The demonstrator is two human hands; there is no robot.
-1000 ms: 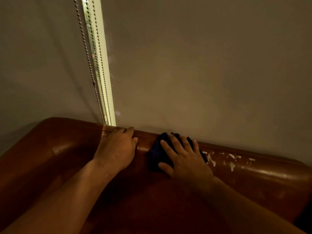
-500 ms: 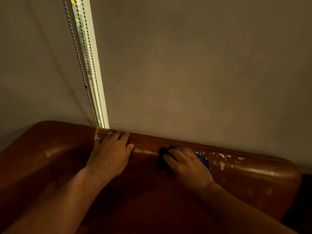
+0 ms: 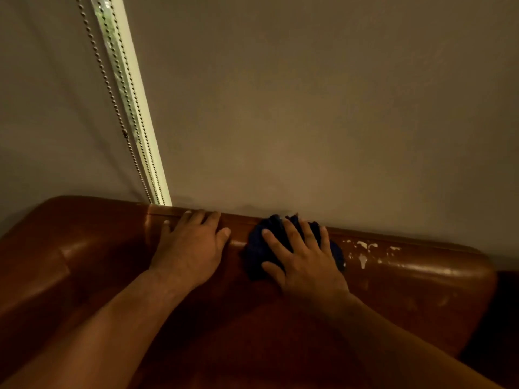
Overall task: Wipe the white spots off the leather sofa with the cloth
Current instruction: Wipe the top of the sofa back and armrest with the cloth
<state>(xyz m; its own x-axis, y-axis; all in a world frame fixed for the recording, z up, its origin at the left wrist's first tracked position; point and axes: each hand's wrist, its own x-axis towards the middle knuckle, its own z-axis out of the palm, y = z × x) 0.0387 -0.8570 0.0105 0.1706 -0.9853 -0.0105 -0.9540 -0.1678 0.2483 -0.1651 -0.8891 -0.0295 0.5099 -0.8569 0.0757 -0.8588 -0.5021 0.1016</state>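
— Where do the white spots (image 3: 363, 252) lie from the hands?

— Just right of the right hand (image 3: 304, 258), strung along the top edge of the sofa (image 3: 92, 248) back toward its right corner. That hand is nearer; it lies flat, fingers spread, pressing the dark cloth (image 3: 257, 245) onto that edge.

— And the left hand (image 3: 191, 245)?

— Open, palm down on the same edge, holding nothing, well away from the spots.

— Anything unclear?

— The cloth is mostly covered, and any spots beneath it are hidden. The dim light blurs the fainter marks lower down.
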